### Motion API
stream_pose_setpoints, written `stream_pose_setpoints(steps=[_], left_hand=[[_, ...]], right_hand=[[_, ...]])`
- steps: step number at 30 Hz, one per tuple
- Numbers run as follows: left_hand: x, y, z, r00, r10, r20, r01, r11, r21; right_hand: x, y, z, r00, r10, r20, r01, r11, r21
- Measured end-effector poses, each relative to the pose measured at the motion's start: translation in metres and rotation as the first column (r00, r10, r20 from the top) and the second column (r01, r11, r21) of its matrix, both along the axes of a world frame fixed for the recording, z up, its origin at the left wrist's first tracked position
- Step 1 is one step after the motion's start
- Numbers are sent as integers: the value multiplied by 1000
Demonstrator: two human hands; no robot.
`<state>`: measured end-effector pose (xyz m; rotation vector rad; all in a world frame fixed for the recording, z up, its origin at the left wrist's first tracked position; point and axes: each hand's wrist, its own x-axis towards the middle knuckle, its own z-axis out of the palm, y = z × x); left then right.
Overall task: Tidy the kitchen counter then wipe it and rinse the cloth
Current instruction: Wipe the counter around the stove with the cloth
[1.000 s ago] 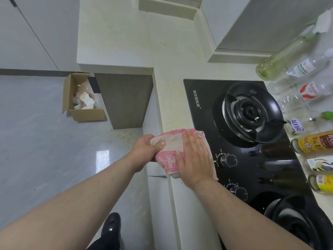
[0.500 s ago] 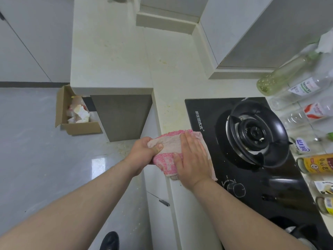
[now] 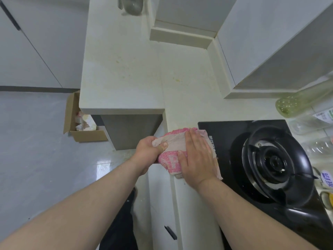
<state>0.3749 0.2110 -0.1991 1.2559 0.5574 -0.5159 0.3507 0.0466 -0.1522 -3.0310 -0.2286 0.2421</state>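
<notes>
A pink and white cloth [image 3: 171,159] lies on the narrow front strip of the cream counter [image 3: 183,98], just left of the black gas hob [image 3: 234,134]. My left hand [image 3: 149,152] grips the cloth's left edge at the counter's front lip, thumb on top. My right hand [image 3: 196,156] lies flat on the cloth with fingers spread, pressing it down. The cloth's right edge overlaps the hob's left border. Yellowish specks and stains dot the counter beyond the cloth.
Several bottles [image 3: 302,103] lie along the wall right of the hob's burner [image 3: 275,163]. An open cardboard box [image 3: 86,136] with rubbish sits on the floor at left. A metal object [image 3: 129,5] stands at the counter's far end. Wall cabinets [image 3: 270,42] hang at the upper right.
Both hands and the cloth have slid forward along the counter strip, past the hob's knobs to its far left corner. The grip on the cloth is unchanged.
</notes>
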Motion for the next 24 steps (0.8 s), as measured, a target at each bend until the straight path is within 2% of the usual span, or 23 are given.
stream_pose_setpoints(steps=[7,13,17,19,22,24], left_hand=[[45,7,4,996,77,-35,-74,995,71],[80,9,9,974,183,-132,-189,981,-35],[79,14,8,951,45,-306,-115,969,-217],[76,18,11,947,-26,-321,-61,964,-257],[75,21,29,963,-27,-267,-21,984,-176],[76,21,47,984,-10,-178,4,1000,-30]], right_hand=[[57,10,0,998,57,-27,-56,998,32],[106,18,-2,995,91,-43,-88,994,68],[117,19,2,991,115,-74,-108,990,88],[123,20,4,989,119,-91,-110,990,91],[129,21,5,988,116,-102,-106,990,95],[128,21,4,988,106,-110,-94,989,111]])
